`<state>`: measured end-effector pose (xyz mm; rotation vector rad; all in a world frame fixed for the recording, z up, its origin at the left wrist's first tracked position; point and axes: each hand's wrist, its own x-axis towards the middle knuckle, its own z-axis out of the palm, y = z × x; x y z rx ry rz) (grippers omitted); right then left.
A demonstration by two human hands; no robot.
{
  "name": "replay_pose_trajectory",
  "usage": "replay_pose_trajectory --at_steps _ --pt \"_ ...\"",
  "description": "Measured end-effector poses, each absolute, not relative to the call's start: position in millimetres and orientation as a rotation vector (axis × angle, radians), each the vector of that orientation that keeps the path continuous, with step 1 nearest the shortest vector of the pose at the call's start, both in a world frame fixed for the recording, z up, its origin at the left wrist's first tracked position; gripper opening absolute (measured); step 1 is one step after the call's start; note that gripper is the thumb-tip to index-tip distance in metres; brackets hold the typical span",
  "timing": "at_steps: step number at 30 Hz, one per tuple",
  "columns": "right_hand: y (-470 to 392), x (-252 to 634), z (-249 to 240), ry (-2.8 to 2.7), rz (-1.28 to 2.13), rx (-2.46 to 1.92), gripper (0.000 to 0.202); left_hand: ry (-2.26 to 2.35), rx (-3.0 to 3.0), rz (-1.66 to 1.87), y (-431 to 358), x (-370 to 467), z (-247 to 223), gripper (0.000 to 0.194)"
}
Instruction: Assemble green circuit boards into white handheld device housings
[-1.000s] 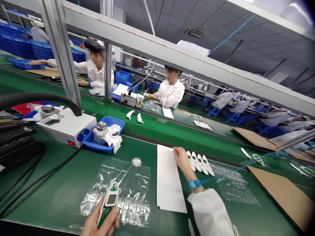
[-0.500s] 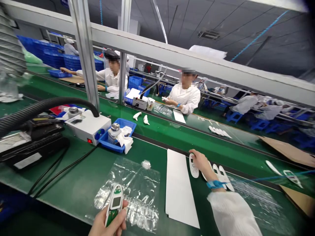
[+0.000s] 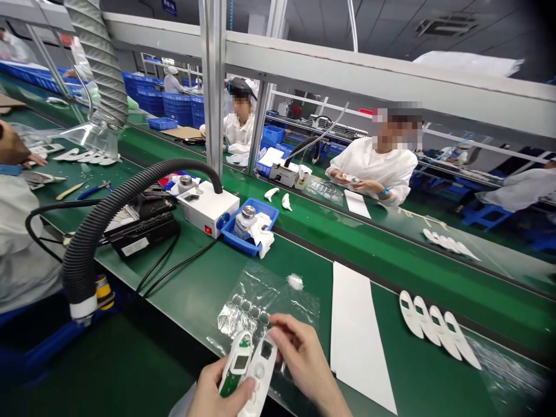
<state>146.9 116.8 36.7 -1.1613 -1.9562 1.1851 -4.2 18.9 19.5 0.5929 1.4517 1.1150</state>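
Observation:
My left hand (image 3: 217,388) grips a white device casing half (image 3: 237,360) with a green circuit board and a small grey screen in it. Its thumb also presses on a white oval cover (image 3: 262,368) held alongside, which has a window near the top. My right hand (image 3: 304,353) has its bent fingers at the upper right edge of this cover. Beneath both hands lies a clear plastic bag (image 3: 278,295) with several small clear pieces. More white covers (image 3: 430,324) overlap in a row on the green bench at the right.
White paper sheets (image 3: 358,341) lie right of my hands. A blue tray (image 3: 252,229) holds a bottle and white cloth, beside a white box (image 3: 208,211) with a black hose (image 3: 125,191). Co-workers sit across the belt (image 3: 313,231) and at left, near pliers (image 3: 93,190).
My right hand has brought a white cover from the bench at the right to the casing half in my left hand. The view has turned left, showing a co-worker's arm there.

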Motion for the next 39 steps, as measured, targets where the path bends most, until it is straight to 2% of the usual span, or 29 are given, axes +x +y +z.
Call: replay_pose_trajectory --at_steps 4,9,12,20,28,39 --pt "136.9 137.7 16.1 -2.042 0.801 -1.269 0.028 1.565 0.543 1.233 16.4 -24.3 20.6 0.043" --pt "137.0 129.6 -3.3 -2.035 0.718 -1.369 0.022 1.567 0.512 1.263 15.5 -37.5 20.9 0.041" --pt "130.0 129.3 -5.4 -2.027 0.719 -1.383 0.022 1.561 0.527 1.274 14.2 -38.5 19.7 0.033" --pt "114.2 131.0 7.9 -1.959 0.71 -1.27 0.024 1.586 0.507 1.309 15.4 -32.2 11.0 0.028" --pt "96.6 113.8 46.8 -1.934 1.115 -1.202 0.026 1.59 0.607 1.317 19.1 -27.0 8.2 0.024" --pt "97.4 111.3 39.6 -2.019 1.08 -1.236 0.024 1.622 0.601 1.331 22.0 -20.0 22.9 0.021"
